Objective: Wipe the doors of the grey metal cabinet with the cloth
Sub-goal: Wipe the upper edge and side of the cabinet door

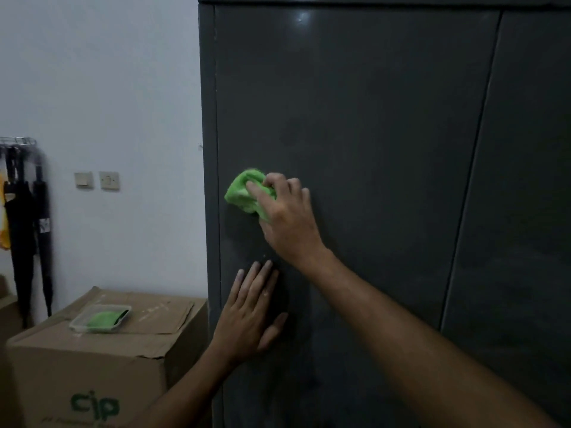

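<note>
Right hand (285, 216) grips the bunched green cloth (245, 193) against the tall grey metal cabinet door (355, 118).
Left hand (250, 313) lies flat and empty just below; unwiped door stretches upward and rightward.

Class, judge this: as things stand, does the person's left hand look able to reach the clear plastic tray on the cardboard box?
Probably yes. The left hand rests flat on the grey metal cabinet door, holding nothing; the clear plastic tray sits uncovered on the cardboard box with nothing between.

Right hand (285, 217) raised, fingers curled in a grip, left hand (250, 313) flat below, fingers straight, forearms extended
</note>
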`<state>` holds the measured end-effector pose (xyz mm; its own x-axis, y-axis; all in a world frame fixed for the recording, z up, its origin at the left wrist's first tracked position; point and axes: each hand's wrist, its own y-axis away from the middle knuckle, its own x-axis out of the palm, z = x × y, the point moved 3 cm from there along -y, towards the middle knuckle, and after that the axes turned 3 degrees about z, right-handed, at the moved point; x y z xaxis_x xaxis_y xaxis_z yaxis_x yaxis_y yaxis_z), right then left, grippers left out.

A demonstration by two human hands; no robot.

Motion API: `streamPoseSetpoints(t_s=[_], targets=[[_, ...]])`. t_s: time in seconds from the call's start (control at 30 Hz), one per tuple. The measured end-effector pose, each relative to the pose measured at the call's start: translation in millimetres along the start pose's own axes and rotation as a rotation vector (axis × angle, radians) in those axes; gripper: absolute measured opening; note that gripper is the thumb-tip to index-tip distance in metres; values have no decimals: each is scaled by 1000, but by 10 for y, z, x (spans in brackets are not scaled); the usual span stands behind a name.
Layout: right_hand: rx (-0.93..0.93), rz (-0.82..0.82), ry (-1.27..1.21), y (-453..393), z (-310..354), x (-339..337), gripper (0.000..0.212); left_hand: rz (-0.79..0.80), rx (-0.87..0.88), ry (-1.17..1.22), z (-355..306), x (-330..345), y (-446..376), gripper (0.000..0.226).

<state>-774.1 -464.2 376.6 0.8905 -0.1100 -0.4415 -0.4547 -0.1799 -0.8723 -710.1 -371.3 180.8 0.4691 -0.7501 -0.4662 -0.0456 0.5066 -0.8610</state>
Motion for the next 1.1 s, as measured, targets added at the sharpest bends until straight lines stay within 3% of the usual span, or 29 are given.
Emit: streamPoseSetpoints(t_s=[0.07, 0.13, 0.17, 0.27, 0.3, 0.37, 0.43, 0.47, 0.5, 0.6, 0.63, 0.77, 0.8, 0.93, 0.97, 1.1], targets=[[-248, 142, 26, 143, 23, 45, 58, -1, -42, 5, 93, -55, 156, 82], [-368, 210, 108, 157, -36, 4, 60, -22, -152, 29, 200, -111, 283, 84], [-330, 178, 142, 124, -59, -13, 59, -40, -236, 43, 239, -146, 326, 86], [16, -2, 73, 109, -6, -30, 56, -91, -544, 184, 296, -204, 397, 97], [28, -11, 44, 156, 79, 19, 55, -93, -624, 265, 296, -200, 404, 102], [-190, 112, 51, 307, 273, 204, 52, -68, -711, 426, 305, -170, 403, 109], [-430, 277, 107, 446, 351, 303, 52, -40, -750, 552, 331, -151, 403, 114], [-453, 291, 129, 447, 336, 299, 52, -36, -759, 575, 341, -159, 397, 115], [-405, 257, 137, 425, 320, 293, 52, -38, -764, 571, 346, -172, 393, 115], [6, 58, 39, 424, 326, 281, 54, -56, -778, 543, 346, -204, 399, 113], [40, 40, 26, 492, 387, 316, 54, -62, -779, 549, 334, -222, 389, 113], [-404, 316, 101, 863, 632, 547, 46, -56, -787, 581, 349, -261, 345, 109], [-416, 322, 118, 819, 598, 524, 45, -64, -800, 594, 358, -268, 343, 109], [48, 62, 47, 511, 465, 372, 50, -79, -812, 616, 392, -259, 365, 111], [64, 43, 43, 561, 491, 384, 51, -74, -809, 610, 392, -260, 370, 112], [-375, 372, 94, 1158, 740, 658, 44, -13, -771, 545, 406, -250, 377, 120]])
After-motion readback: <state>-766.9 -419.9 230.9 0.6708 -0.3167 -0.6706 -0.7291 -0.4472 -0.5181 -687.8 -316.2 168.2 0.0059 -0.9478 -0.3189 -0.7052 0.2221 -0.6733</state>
